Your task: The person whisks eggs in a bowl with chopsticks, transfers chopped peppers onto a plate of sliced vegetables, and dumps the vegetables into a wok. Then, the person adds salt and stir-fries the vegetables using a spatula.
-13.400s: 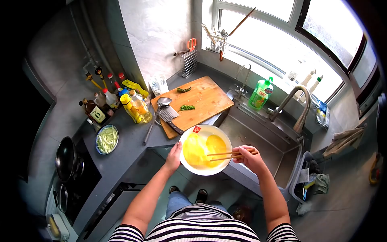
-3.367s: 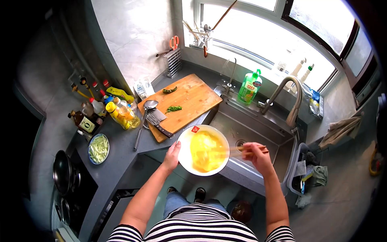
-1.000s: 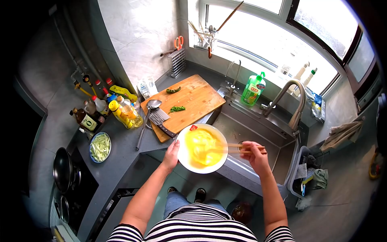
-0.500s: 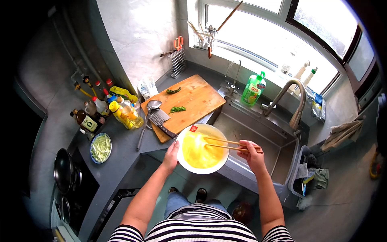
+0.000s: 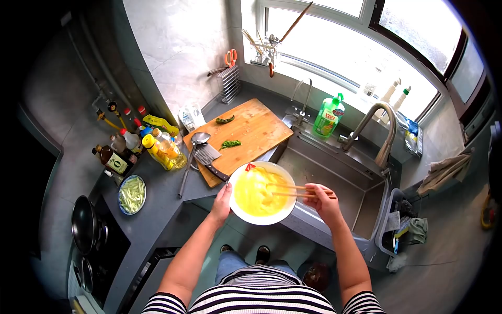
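Note:
My left hand is closed on the left rim of a white bowl, held in the air in front of the counter's edge. Yellow beaten egg lies inside the bowl. My right hand grips a pair of wooden chopsticks, whose tips are in the egg and blurred by motion. Just beyond the bowl is a wooden cutting board with chopped green pepper and a larger pepper piece on it. A cleaver and a metal ladle rest at the board's left side.
The steel sink with its faucet is at the right, beside a green soap bottle. Leftward are a plate of pale green strips, several sauce bottles and a black wok. A grey bin hangs right of the sink.
My right hand has shifted slightly left with the chopsticks, and their tips have moved within the bowl. The egg's surface has swirled. My left hand stays on the rim.

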`<control>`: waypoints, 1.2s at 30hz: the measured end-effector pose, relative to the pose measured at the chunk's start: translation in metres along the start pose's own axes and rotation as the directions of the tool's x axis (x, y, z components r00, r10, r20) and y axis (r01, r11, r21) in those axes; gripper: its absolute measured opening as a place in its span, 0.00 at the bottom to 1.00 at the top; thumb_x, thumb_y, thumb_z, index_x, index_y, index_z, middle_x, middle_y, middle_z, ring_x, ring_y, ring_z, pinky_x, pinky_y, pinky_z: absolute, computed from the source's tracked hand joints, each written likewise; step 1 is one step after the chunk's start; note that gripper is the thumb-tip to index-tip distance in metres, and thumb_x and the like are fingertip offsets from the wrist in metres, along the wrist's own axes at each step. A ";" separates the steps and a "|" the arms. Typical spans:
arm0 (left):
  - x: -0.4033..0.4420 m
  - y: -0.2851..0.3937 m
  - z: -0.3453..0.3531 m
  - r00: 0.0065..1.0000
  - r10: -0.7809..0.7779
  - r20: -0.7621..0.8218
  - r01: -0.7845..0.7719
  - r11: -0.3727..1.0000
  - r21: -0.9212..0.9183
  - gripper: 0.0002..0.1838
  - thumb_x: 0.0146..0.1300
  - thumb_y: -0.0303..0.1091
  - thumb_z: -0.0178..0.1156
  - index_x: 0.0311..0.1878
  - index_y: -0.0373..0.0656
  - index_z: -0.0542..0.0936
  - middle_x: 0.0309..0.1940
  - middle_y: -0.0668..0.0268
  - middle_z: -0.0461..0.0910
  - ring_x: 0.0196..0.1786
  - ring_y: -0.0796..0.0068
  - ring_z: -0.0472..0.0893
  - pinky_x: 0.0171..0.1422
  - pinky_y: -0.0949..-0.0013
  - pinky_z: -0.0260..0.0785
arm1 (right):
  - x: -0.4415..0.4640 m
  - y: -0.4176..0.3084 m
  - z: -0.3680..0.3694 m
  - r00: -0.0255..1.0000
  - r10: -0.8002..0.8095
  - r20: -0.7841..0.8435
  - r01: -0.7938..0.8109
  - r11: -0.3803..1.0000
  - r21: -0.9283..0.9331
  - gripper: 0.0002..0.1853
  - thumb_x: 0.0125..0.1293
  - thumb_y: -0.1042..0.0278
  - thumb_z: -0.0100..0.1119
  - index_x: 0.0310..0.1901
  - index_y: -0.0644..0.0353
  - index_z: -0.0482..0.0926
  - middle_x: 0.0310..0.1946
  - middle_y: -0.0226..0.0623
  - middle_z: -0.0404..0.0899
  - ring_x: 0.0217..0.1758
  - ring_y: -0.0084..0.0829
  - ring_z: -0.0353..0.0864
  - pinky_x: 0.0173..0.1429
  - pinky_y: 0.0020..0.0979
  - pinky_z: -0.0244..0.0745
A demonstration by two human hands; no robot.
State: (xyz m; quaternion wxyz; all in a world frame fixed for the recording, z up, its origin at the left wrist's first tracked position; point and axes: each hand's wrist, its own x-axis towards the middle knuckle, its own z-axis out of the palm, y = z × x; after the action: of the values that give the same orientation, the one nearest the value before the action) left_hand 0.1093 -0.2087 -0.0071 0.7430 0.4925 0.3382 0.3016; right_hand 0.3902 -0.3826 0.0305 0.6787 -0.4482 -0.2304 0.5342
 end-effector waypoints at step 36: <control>0.002 -0.004 0.009 1.000 -0.024 -0.011 0.024 0.999 -0.047 0.28 0.77 0.51 0.41 0.66 0.36 0.67 0.58 0.61 0.76 0.57 0.75 0.77 0.61 0.73 0.68 | 0.008 -0.022 0.022 0.982 -0.172 -0.071 0.145 0.948 -0.285 0.15 0.75 0.63 0.49 0.46 0.65 0.82 0.37 0.38 0.84 0.37 0.27 0.85 0.45 0.29 0.84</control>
State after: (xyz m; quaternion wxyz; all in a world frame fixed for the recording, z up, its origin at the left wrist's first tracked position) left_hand 0.1182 -0.2132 -0.0087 0.7559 0.4692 0.3413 0.3033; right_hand 0.3874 -0.3676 0.0588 0.6600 -0.5440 -0.3060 0.4181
